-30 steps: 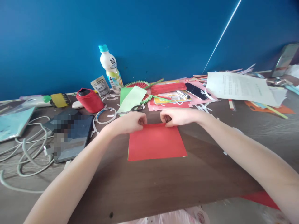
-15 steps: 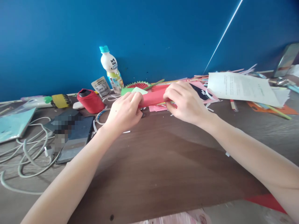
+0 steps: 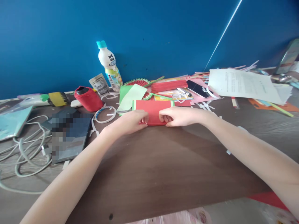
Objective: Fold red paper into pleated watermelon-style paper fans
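Head view, red paper [image 3: 153, 109]: over the tabletop [image 3: 154, 168], closer to its far edge than its near one; whether the paper's far side lies flat, we cannot tell.
Left hand [image 3: 133, 121]: curled, thumb and fingertips pinching the paper's near edge.
Right hand [image 3: 179, 116]: same pinch, farther right along that edge.
Grip, reason: we judge that two separated pinches keep the edge straight and pressed evenly.
Scissors [image 3: 123, 111], reason: just beyond the left hand, we suppose for easy reach.
Paper, look: plain red face, green strip [image 3: 172, 104] down each side, narrow band, probably a fold, along the near edge.
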A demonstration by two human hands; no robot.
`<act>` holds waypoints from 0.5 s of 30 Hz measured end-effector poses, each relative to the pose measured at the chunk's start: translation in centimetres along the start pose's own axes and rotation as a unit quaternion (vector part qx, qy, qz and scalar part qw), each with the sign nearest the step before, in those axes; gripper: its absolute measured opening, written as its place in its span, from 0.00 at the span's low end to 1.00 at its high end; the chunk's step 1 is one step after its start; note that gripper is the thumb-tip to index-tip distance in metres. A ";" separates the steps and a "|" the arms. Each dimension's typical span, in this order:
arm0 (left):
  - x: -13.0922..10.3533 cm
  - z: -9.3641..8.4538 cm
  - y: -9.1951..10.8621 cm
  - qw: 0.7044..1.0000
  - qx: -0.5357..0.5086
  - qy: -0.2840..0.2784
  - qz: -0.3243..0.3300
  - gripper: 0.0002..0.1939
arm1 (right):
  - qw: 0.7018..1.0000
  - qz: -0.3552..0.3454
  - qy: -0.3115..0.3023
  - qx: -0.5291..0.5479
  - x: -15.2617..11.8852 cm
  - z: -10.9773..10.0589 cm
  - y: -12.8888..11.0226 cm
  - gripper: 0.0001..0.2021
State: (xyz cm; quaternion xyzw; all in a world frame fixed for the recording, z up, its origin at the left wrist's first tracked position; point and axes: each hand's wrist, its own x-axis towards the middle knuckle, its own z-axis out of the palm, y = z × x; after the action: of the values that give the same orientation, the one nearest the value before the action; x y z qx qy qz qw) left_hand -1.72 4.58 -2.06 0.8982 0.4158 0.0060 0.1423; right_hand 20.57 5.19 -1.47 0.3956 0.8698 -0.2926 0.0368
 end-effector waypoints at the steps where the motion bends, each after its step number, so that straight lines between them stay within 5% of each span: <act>1: 0.0 0.0 0.0 1.000 -0.012 -0.006 -0.005 0.06 | 1.000 0.008 -0.007 0.007 0.0 0.0 0.1 0.05; 7: -0.1 -0.3 0.2 0.991 -0.105 -0.070 -0.034 0.09 | 0.999 0.005 -0.030 0.044 0.4 -0.2 0.6 0.10; 15: 0.2 -0.3 -0.9 0.986 -0.144 -0.081 -0.034 0.12 | 0.998 -0.001 -0.001 0.069 0.8 0.0 1.3 0.09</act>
State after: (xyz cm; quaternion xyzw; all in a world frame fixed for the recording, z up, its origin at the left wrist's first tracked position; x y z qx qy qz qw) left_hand -2.29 5.34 -2.00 0.8513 0.4278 -0.0123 0.3034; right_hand 20.95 6.44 -2.31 0.3956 0.8481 -0.3523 0.0104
